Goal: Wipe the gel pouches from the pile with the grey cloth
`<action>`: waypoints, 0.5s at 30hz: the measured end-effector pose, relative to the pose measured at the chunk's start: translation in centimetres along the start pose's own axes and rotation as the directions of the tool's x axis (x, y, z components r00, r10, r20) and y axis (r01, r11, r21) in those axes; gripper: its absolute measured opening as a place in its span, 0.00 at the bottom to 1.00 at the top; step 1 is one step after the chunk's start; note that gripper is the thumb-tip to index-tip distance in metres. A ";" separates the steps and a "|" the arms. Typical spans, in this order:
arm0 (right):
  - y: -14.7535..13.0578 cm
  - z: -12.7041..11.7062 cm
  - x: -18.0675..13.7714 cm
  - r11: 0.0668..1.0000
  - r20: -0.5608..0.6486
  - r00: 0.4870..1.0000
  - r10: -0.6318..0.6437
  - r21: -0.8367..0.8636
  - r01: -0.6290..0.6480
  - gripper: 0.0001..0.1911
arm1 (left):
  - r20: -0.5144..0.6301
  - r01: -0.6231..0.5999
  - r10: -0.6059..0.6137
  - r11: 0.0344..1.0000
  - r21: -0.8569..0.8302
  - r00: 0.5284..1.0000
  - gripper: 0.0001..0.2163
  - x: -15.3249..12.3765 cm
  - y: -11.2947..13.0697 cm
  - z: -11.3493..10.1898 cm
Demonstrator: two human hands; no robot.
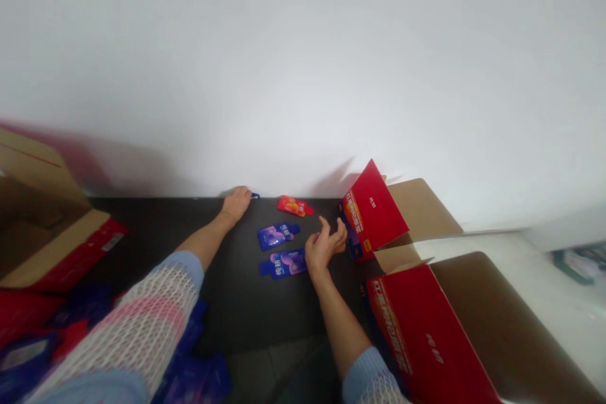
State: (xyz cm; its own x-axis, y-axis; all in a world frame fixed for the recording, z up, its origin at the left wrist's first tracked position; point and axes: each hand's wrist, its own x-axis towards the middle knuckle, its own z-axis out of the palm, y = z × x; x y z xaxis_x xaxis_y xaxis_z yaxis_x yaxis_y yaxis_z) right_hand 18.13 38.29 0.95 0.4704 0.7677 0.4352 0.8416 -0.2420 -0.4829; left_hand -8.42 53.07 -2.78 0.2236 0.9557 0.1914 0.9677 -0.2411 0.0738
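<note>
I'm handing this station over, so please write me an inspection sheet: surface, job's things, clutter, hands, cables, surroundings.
Surface: dark tabletop against a white wall.
Job's things: orange-red pouch, upper blue pouch and lower blue pouch, lying flat.
Clutter: heaped pouches lower left, blurred; left carton; far right carton and near right carton.
Hands: left hand at the table's far edge, a small blue item showing past its fingers; right hand, fingers parted, at the lower blue pouch's end, contact unclear.
Cables: nothing seen.
Surroundings: white wall; blurred object far right.
</note>
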 end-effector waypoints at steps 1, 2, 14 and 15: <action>-0.2 -0.3 0.4 1.000 -0.011 1.000 0.018 -0.009 -0.019 0.28 | -0.001 0.000 0.000 1.000 0.000 1.000 0.13 0.1 0.0 -0.2; -0.4 -0.4 0.8 0.999 -0.019 0.999 0.042 -0.009 -0.042 0.29 | -0.006 0.002 -0.002 1.000 0.000 1.000 0.14 0.3 0.0 -0.5; -3.7 4.9 7.0 0.992 0.580 0.807 0.112 -0.116 -0.054 0.28 | -0.136 -0.194 0.216 0.968 0.156 0.967 0.22 -5.4 3.7 -11.3; -4.1 5.5 7.6 0.994 0.631 0.770 0.092 -0.107 -0.032 0.29 | -0.132 -0.214 0.234 0.965 0.154 0.963 0.21 -6.8 3.9 -11.4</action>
State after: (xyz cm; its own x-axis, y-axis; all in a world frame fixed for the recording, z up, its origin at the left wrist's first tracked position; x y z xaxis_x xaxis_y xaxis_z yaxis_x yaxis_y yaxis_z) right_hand 16.79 48.38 2.03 0.2724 0.9434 -0.1893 0.8497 -0.3282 -0.4127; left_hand -7.49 43.68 7.38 0.4268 0.8418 0.3304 0.9037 -0.4109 -0.1204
